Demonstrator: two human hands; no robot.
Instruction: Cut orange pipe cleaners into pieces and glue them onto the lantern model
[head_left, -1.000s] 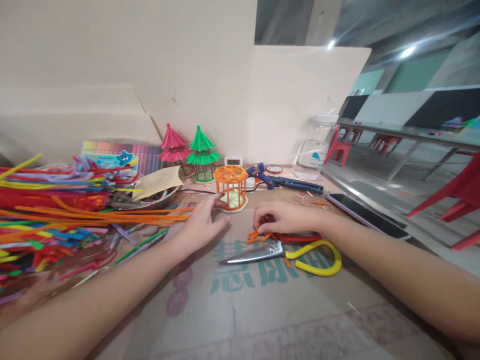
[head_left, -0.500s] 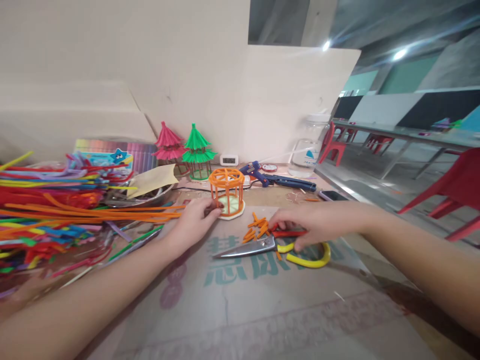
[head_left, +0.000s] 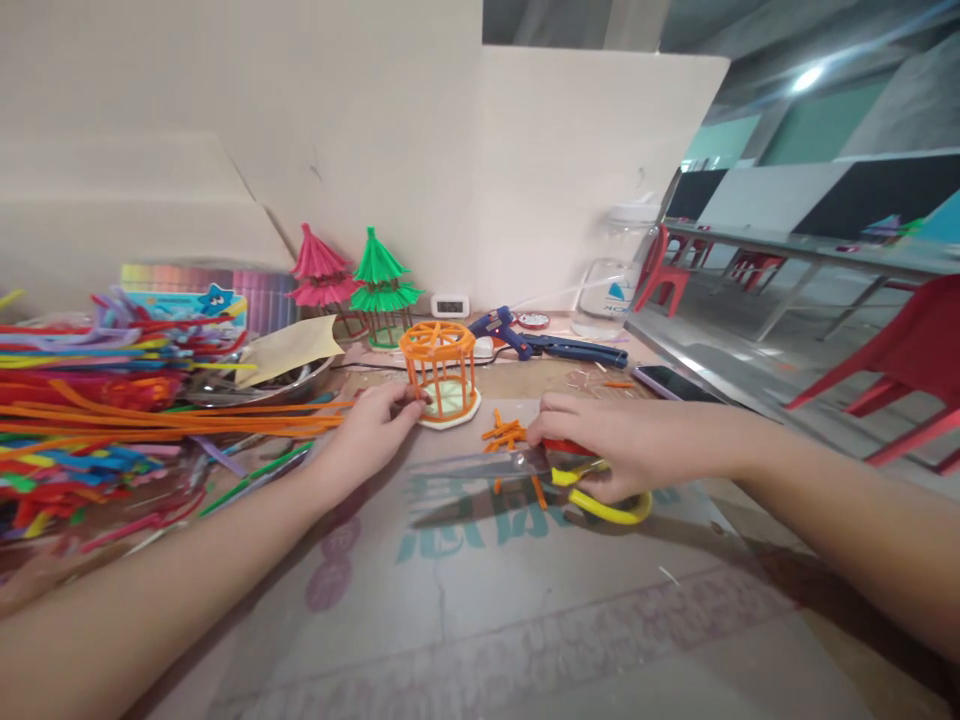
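An orange cage-like frame [head_left: 438,342] stands upright on a pale octagonal base. My left hand [head_left: 380,428] has its thumb and fingers closed on the left edge of that base. My right hand [head_left: 592,440] is wrapped round the red and yellow handles of the scissors [head_left: 611,508], whose blades point left above the mat. Short cut orange pieces [head_left: 504,432] lie between the frame and my right hand, and a few more lie below the blades.
Coloured pipe cleaners [head_left: 82,415] are heaped at the left beside a metal bowl [head_left: 300,390]. Pink [head_left: 322,270] and green [head_left: 385,275] towers, a clock [head_left: 450,306], a glue gun [head_left: 510,335], pliers [head_left: 577,350], a bottle [head_left: 609,280] and a phone [head_left: 671,384] stand or lie behind.
The scissors' blades have lifted off the mat, and my right hand has closed further round the handles. My left hand remains at the base. The whole view has shifted slightly.
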